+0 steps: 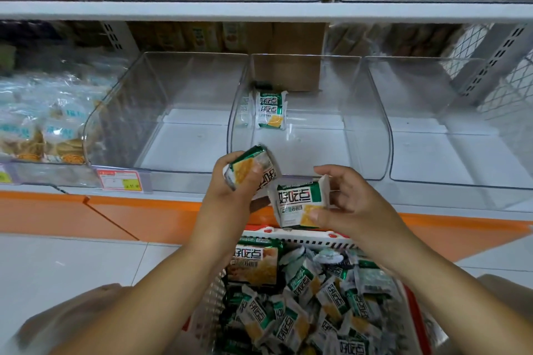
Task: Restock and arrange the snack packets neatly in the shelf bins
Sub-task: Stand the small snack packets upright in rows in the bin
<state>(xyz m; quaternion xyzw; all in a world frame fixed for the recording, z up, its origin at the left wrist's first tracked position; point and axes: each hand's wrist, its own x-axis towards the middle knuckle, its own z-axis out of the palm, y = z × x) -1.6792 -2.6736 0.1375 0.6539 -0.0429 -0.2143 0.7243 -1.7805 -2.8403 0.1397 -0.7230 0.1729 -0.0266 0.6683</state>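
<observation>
The left hand clenches a couple of glossy green-and-white packets, and the right hand pinches one flat square packet by its crimped edges, both just before the curved front lip of the clear plastic bin. Beyond the hands the bin's smooth floor lies open, a lone packet upright at its back left. Below the wrists a slotted white basket holds a crumpled heap of them.
</observation>
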